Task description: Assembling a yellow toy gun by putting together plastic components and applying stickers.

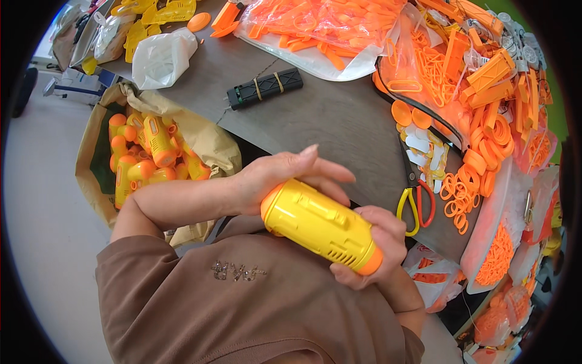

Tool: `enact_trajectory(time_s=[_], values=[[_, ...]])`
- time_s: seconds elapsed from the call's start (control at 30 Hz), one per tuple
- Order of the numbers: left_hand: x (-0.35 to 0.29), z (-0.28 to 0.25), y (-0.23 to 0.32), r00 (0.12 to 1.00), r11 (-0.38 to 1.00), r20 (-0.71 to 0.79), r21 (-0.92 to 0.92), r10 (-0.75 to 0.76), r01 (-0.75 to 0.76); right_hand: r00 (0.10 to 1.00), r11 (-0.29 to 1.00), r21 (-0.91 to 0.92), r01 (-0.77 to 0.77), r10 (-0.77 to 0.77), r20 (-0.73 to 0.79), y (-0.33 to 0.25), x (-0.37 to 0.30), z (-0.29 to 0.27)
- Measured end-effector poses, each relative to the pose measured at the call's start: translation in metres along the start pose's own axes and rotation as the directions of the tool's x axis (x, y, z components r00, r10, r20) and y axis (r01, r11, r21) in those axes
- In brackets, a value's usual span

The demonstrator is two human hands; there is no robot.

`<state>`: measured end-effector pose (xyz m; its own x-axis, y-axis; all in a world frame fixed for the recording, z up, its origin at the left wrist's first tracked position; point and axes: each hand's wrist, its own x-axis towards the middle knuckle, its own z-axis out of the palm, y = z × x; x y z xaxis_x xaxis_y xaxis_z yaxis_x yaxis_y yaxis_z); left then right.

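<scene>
In front of my chest I hold a yellow plastic toy body with orange ends, tilted down to the right. It has moulded ridges and a row of slots. My right hand wraps round its lower right end, beside the orange cap. The heel of my left hand rests against the upper left orange end, its fingers stretched out over the far side and not closed round it. Part of that side is hidden behind the fingers.
A brown paper sack of similar yellow-orange bodies stands at left. On the grey table lie a black rubber-banded block, scissors, orange rings and a white bag. Bags of orange parts crowd the back and right.
</scene>
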<state>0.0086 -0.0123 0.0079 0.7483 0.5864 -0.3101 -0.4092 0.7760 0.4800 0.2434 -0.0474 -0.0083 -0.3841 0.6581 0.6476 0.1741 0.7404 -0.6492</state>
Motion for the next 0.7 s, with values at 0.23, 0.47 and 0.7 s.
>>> enact_trajectory(time_s=[0.23,0.47,0.7], values=[[-0.008,0.019,0.004,0.995,0.967,0.099,0.248,0.031,-0.055,0.960,0.975,0.000,0.224,-0.220,0.174,-0.023,0.013,-0.012],[0.012,0.010,0.030,0.984,0.904,0.143,0.398,0.110,-0.159,0.969,0.972,-0.052,0.227,-0.231,-0.086,-0.004,0.029,-0.007],[0.072,-0.027,0.101,0.762,-0.260,0.244,0.960,0.600,-0.102,0.851,0.904,0.142,-0.403,0.427,-0.305,0.051,0.036,0.005]])
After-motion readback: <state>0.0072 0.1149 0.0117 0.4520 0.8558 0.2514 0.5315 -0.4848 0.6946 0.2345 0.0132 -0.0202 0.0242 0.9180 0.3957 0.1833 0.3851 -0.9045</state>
